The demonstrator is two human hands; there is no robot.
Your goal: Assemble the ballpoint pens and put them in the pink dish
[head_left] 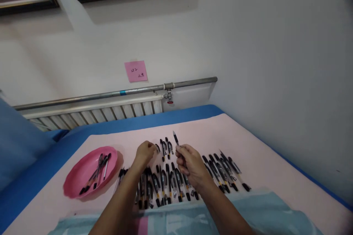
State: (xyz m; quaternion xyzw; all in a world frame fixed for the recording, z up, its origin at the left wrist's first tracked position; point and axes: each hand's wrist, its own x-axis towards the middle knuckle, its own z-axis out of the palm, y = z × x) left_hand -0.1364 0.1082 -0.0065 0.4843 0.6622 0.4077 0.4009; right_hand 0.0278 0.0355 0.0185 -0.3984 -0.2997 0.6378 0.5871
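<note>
My right hand (189, 163) is closed round a black pen (175, 137), held upright with its tip pointing away from me. My left hand (145, 153) is pinched shut just left of it, beside a row of small black pen caps (165, 146); what its fingers hold is too small to make out. Under both hands lie several black pens (165, 185) in rows on the pink cloth (261, 161). More pens (224, 170) fan out to the right.
A pink bowl (79, 185) at the left holds a few finished pens (96, 174). A clear plastic sheet (264, 213) covers the near edge. Blue table border (154, 121), a radiator (91, 112) and the wall stand behind.
</note>
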